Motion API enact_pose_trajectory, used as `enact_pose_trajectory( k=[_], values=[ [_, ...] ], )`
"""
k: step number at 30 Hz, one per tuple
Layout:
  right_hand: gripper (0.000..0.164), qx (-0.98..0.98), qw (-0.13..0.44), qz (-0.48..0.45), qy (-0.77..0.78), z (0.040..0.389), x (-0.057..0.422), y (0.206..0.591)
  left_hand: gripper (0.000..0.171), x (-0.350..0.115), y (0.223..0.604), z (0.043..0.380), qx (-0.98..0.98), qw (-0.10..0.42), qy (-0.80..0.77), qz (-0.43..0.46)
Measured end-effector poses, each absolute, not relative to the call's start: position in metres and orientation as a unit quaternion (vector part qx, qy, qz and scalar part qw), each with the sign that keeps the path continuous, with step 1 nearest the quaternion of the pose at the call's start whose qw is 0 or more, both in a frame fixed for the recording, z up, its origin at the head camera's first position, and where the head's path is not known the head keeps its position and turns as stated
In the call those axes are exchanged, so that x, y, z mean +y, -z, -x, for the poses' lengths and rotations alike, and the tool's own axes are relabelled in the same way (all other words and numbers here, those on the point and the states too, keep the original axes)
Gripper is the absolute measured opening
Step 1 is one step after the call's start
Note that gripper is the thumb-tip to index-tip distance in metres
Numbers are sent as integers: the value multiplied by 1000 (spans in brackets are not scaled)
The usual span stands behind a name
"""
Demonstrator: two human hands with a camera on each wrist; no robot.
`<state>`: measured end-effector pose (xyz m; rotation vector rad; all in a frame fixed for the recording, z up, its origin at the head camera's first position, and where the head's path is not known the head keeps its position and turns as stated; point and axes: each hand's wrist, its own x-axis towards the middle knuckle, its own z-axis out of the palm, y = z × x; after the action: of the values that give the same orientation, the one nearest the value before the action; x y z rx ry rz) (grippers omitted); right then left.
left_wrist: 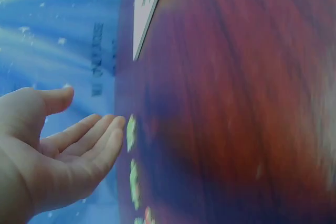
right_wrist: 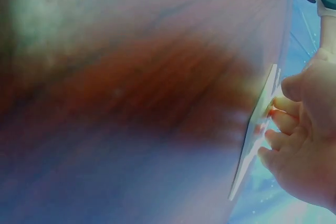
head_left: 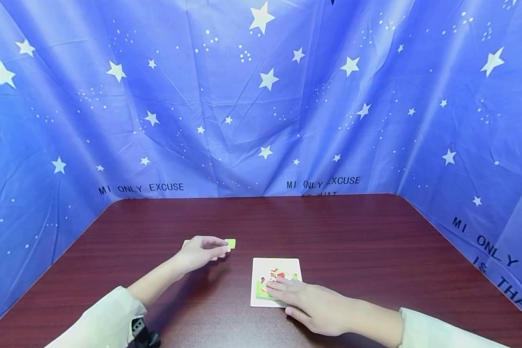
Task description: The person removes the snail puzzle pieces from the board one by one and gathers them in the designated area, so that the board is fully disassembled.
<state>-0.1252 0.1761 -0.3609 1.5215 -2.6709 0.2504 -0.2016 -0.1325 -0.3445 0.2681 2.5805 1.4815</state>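
A white square puzzle board [head_left: 261, 265] lies on the table, with colourful picture pieces [head_left: 263, 289] in its lower part. My right hand [head_left: 319, 307] reaches over the board from the right, its fingertips resting on the pieces; the palm hides that corner. Farther left, my left hand [head_left: 202, 253] hovers low over the table beside a small yellow-green puzzle piece [head_left: 231, 242]. In the left wrist view the thumb and fingers of that hand [left_wrist: 68, 150] stand apart with nothing between them, the fingertips right at a green-edged piece [left_wrist: 131, 132].
More thin pieces [left_wrist: 135, 184] lie in a row on the table under the left hand, mostly covered in the head view. The dark red wooden table [head_left: 352, 232] ends at a blue curtain [head_left: 226, 96] with white stars. A black wrist strap [head_left: 142, 333] shows below the left sleeve.
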Motion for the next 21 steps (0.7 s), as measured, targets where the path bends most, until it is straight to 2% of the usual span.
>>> enact_pose_trajectory(
  k=[5,17,21],
  values=[
    [45,-867,16,-490,-85,125,178,355,39,-115,349,200,830,114,-532,-119],
    [44,-867,25,-491,-78,122,192,356,29,-70,352,195,839,124,-507,-155],
    [43,-868,23,-490,-75,122,196,359,24,-59,353,194,861,102,-468,-172]
  ],
)
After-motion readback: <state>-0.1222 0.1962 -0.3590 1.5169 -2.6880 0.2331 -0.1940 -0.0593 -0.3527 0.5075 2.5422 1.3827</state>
